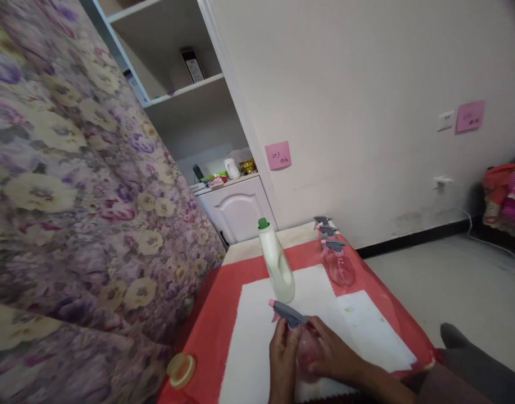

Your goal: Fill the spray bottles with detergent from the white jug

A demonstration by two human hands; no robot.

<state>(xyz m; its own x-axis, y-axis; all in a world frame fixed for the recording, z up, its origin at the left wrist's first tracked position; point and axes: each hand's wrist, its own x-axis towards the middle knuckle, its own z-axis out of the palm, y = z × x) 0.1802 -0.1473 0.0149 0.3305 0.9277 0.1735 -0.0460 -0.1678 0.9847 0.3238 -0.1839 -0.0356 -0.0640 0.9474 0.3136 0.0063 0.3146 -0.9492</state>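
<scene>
A pink transparent spray bottle [310,350] with a grey and pink trigger head [288,314] is between my hands, above the white paper [251,336]. My left hand [283,356] is closed around the neck, just under the trigger head. My right hand [335,350] wraps the bottle's body from the right, its fingers near the neck and lower side. Beyond them stands a pale green jug [277,264] with a green top [263,223]. Other spray bottles, among them a clear pink one [342,269], stand at the table's back right.
A red cloth [206,320] covers the table. A round yellowish lid [181,370] lies at its left edge. A stained white sheet [370,325] lies at the right. A floral curtain [92,224] hangs on the left; a cabinet [242,210] stands behind.
</scene>
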